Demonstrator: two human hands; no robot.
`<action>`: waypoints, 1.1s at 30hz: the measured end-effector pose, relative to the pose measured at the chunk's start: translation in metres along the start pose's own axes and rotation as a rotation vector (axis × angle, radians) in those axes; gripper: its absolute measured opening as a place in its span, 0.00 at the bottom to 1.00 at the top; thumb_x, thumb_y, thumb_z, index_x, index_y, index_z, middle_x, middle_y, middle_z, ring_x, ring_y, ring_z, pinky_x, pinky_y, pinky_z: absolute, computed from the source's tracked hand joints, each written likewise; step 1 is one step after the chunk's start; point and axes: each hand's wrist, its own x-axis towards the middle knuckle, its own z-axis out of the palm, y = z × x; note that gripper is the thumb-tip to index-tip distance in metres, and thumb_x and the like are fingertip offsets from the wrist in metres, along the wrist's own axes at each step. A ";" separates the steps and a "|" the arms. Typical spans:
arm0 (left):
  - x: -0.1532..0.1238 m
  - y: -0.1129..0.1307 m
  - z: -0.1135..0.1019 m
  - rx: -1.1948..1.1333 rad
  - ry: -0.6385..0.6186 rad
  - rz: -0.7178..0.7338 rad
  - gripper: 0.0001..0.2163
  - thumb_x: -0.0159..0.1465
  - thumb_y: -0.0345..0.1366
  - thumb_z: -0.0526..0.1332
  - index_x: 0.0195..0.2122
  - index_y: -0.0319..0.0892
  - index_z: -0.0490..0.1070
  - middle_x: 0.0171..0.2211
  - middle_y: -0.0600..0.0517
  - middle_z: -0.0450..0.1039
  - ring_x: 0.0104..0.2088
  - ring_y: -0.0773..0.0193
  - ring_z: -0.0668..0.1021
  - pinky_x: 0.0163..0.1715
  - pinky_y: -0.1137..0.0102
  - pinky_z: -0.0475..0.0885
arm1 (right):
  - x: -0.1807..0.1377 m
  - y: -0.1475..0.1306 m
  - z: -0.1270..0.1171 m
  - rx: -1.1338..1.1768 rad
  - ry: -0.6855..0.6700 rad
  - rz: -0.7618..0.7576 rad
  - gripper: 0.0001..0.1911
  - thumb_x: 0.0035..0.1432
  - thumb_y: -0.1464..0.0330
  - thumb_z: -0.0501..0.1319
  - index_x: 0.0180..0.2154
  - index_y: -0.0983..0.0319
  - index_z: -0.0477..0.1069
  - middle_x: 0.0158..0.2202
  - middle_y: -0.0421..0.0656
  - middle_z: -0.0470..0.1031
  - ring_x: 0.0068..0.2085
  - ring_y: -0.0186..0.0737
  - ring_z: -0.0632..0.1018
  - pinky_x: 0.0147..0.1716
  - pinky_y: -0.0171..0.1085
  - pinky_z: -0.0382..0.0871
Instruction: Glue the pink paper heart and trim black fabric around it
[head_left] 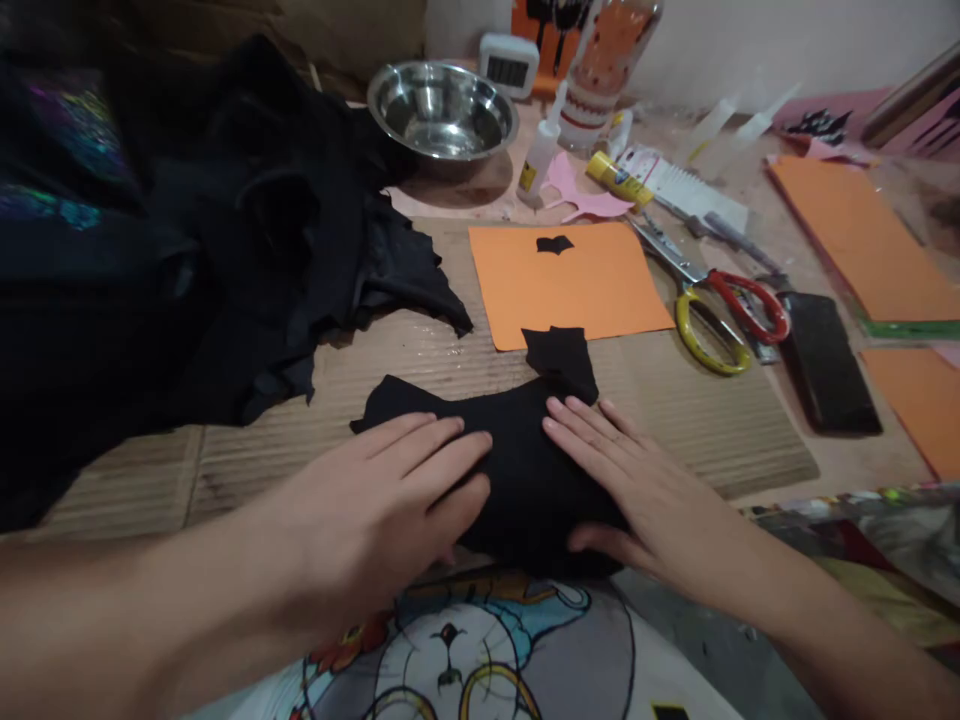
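Observation:
A cut piece of black fabric (pixel 517 440) lies on a ridged cardboard sheet (pixel 697 420) in front of me. My left hand (pixel 390 500) lies flat on its left part, fingers stretched out together. My right hand (pixel 637 480) rests flat on its right part, fingers extended. Neither hand grips anything. One corner of the fabric overlaps an orange paper sheet (pixel 577 285), which carries a small black cutout (pixel 553 244).
A heap of black cloth (pixel 187 240) fills the left. Behind are a steel bowl (pixel 442 108), glue bottle (pixel 538 155), glue stick (pixel 619 180), and pink paper shapes (pixel 577 195). Red-and-yellow scissors (pixel 712 300), a black phone (pixel 829 365) and more orange sheets (pixel 862 235) lie right.

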 end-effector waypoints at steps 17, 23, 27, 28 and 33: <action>0.035 -0.030 -0.010 -0.748 -0.124 -0.456 0.13 0.73 0.45 0.56 0.39 0.44 0.76 0.34 0.54 0.79 0.34 0.62 0.78 0.35 0.70 0.69 | -0.002 -0.018 -0.011 0.391 0.331 0.206 0.13 0.73 0.64 0.57 0.35 0.56 0.75 0.33 0.42 0.82 0.33 0.44 0.82 0.30 0.39 0.76; 0.050 -0.052 -0.009 -1.017 -0.191 -0.615 0.17 0.68 0.51 0.58 0.31 0.43 0.71 0.29 0.56 0.72 0.30 0.64 0.73 0.31 0.72 0.66 | 0.029 -0.005 -0.029 0.808 0.442 0.464 0.19 0.69 0.50 0.59 0.33 0.56 0.74 0.28 0.40 0.75 0.30 0.42 0.77 0.27 0.37 0.74; 0.055 -0.059 -0.007 -1.079 -0.160 -0.662 0.16 0.67 0.51 0.59 0.32 0.43 0.72 0.30 0.55 0.74 0.31 0.64 0.75 0.33 0.71 0.70 | 0.050 0.011 -0.021 1.173 0.426 0.520 0.16 0.65 0.51 0.64 0.35 0.57 0.73 0.32 0.42 0.79 0.34 0.45 0.80 0.33 0.40 0.78; 0.055 -0.060 -0.007 -1.067 -0.153 -0.660 0.17 0.67 0.51 0.59 0.32 0.43 0.73 0.30 0.55 0.75 0.32 0.63 0.75 0.33 0.71 0.71 | 0.053 0.014 -0.019 1.218 0.417 0.523 0.16 0.64 0.52 0.65 0.36 0.57 0.74 0.35 0.44 0.81 0.36 0.46 0.81 0.37 0.42 0.79; 0.045 -0.047 -0.012 -0.878 -0.064 -0.540 0.21 0.68 0.57 0.58 0.45 0.46 0.80 0.43 0.52 0.83 0.43 0.55 0.82 0.42 0.67 0.75 | 0.045 0.008 -0.017 0.987 0.527 0.479 0.17 0.68 0.51 0.61 0.37 0.58 0.74 0.35 0.43 0.79 0.38 0.44 0.80 0.39 0.41 0.77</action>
